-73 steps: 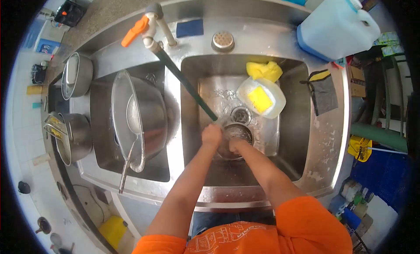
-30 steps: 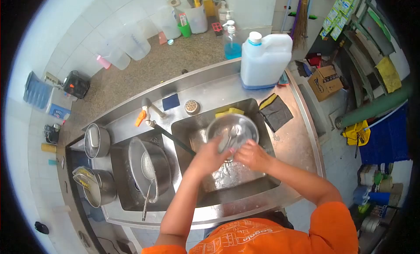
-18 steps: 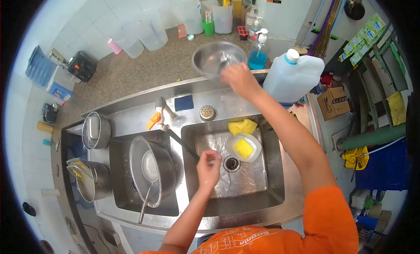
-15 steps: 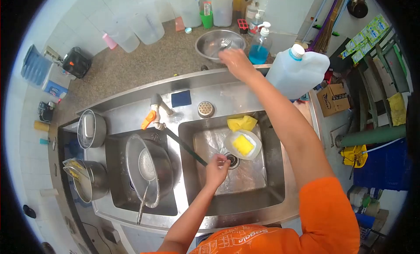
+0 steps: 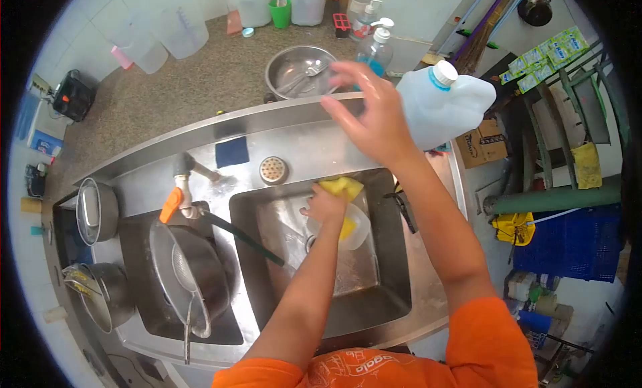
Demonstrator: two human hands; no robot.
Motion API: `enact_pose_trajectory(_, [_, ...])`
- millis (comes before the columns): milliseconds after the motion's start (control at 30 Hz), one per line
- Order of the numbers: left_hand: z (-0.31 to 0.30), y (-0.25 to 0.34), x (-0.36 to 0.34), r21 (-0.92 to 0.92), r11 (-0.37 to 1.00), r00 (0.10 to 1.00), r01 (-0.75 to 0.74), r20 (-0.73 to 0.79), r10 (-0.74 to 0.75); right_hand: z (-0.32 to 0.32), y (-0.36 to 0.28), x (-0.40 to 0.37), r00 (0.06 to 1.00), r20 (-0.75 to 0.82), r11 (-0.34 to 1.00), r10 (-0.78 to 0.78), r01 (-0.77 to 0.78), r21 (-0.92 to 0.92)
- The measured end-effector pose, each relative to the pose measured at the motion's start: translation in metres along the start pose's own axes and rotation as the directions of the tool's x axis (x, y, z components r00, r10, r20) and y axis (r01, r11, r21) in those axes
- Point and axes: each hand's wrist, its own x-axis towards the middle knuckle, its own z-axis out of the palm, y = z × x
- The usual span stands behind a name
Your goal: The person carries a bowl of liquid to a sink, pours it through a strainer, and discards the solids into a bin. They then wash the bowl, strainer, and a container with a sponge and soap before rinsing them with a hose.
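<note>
Fingers point(image 5: 354, 72) spread loose, our right hand point(image 5: 371, 117) beside the round steel bowl point(image 5: 301, 70); left hand point(image 5: 326, 207) at the crumpled yellow cloth point(image 5: 341, 186), grip unclear.

A bowl point(image 5: 301, 70) is sitting on the desk point(image 5: 200, 87) behind the sink point(image 5: 294, 144), a jug point(image 5: 445, 107) standing to its right. A sponge point(image 5: 344, 184) is lying in the right basin point(image 5: 393, 261), a pot point(image 5: 217, 254) in the left.
</note>
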Motion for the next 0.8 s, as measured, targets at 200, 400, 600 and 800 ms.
enact_pose_trajectory(200, [0.018, -0.049, -0.036, -0.356, 0.766, 0.834, -0.535, -0.366, 0.413, -0.068, -0.026, -0.114, 0.949, -0.146, 0.959, 0.278, -0.284, -0.019])
enact_pose_trajectory(400, [0.018, -0.104, -0.068, -0.315, 0.749, 0.806, -0.583, -0.109, 0.582, 0.062, 0.055, -0.329, 0.611, 0.161, 0.597, 0.775, -0.624, -0.505])
enact_pose_trajectory(600, [0.027, -0.128, -0.039, 0.316, 0.849, 0.906, -0.423, 0.179, 0.384, 0.111, 0.080, -0.372, 0.342, 0.433, 0.517, 0.834, -0.759, -0.395])
enact_pose_trajectory(800, [0.031, -0.215, -0.002, -0.121, 0.992, 0.961, -0.045, 0.266, 0.076, 0.138, -0.014, -0.394, 0.226, 0.511, 0.409, 0.829, -0.869, -0.279])
